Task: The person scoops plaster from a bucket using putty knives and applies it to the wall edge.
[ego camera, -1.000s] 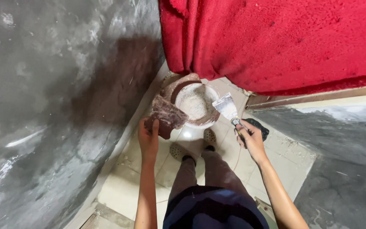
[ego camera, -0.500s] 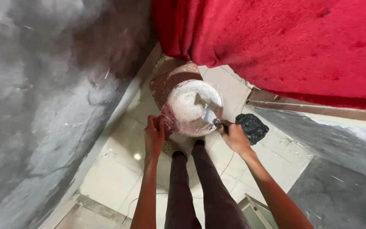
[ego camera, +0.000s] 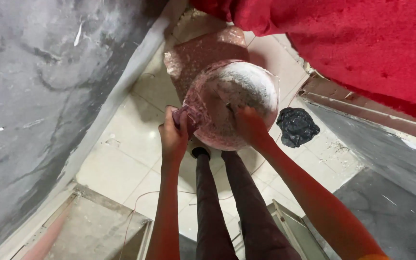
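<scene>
Pale floor tiles [ego camera: 121, 159] run below us, with a grey plastered wall [ego camera: 39, 96] on one side and a red cloth [ego camera: 362, 43] overhead on the other. Between our hands sits a round pan [ego camera: 232, 103] caked with whitish putty, held up in front of our dark trouser legs [ego camera: 232, 207]. Our left hand [ego camera: 173, 135] grips the pan's near rim, fingers curled shut around the edge and a torn bit of reddish lining just beside the thumb. Our right hand [ego camera: 250, 126] reaches into the pan from the opposite side, its fingers buried in the putty; whether they close on a tool we cannot tell, since nothing shows past the knuckles. A crumpled black bag [ego camera: 297, 126] lies on the tiles just beyond the right wrist.

We judge the step to be loading putty from the pan. Next, we would need the left fingers to keep the pan level while the right draws up and out towards the rim nearest its fingertips, without dragging the lining loose.
</scene>
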